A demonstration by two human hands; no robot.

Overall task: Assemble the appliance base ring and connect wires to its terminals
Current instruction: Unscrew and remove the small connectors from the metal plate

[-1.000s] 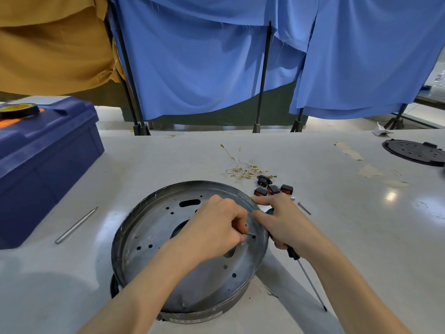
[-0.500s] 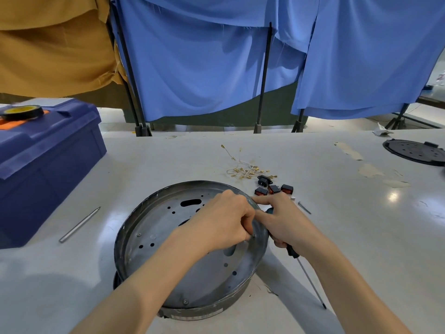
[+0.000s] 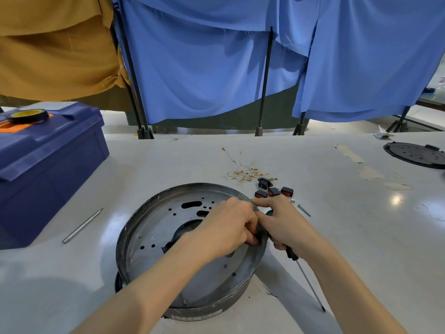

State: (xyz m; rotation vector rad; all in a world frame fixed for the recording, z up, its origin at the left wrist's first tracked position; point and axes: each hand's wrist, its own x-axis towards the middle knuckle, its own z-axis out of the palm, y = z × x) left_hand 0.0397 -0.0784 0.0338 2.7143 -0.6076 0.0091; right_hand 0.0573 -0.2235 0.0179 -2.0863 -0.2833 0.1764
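Right rim of base ring (image 3: 154, 227) is pinched from inside by left hand (image 3: 228, 227); screwdriver (image 3: 305, 278) is gripped in right hand (image 3: 286, 225) outside, shaft lower-right

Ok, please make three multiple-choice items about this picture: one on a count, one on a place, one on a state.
1. How many red switches lie on the table? A one; B three; C six.
2. Where is the tape roll? A on the blue toolbox; B on the table; C among the switches.
3. The screwdriver is: A lying on the table; B inside the toolbox; C held in the right grip.
Answers: 1 B, three red ones lie together; 2 A, it lies on the toolbox lid; 3 C, the grip closes round its handle.
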